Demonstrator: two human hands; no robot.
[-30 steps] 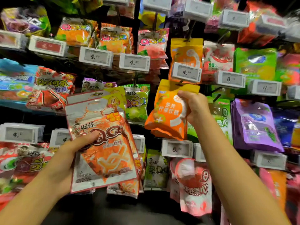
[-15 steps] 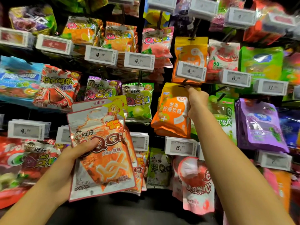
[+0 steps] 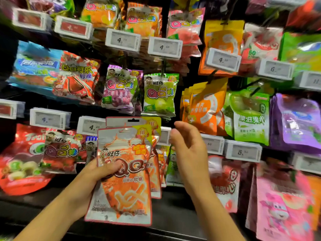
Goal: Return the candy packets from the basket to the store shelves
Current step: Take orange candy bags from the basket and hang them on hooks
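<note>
Head view gives me the whole working area, though the shelf edges smear with motion. My left hand (image 3: 97,173) is the only grip carrying anything: its thumb lies across the front of a stack of orange QQ packets (image 3: 125,173), with the fingers hidden behind, so I judge it a firm pinch around several flat bags fanned slightly apart. The front bag's hang hole sits above the thumb, and at least two more bags peek out behind and to the right of it. My right hand (image 3: 188,150) is just right of that stack, near it but apart from it, fingers loosely spread and holding nothing.

Up and to the right of the empty hand hangs a row of orange lemon pouches (image 3: 204,108) on its peg, beside green pouches (image 3: 250,117) and purple pouches (image 3: 297,122). Price tags (image 3: 165,47) line the rails above the grip.

On progress, I judge part of the restocking done, since the pegs look filled, but the bags in my left hand are plainly still to go. No basket is in view, so I cannot tell how much remains there. The next step, I think, is finding the peg that matches these orange bags and threading one hang hole onto it with the free hand.
</note>
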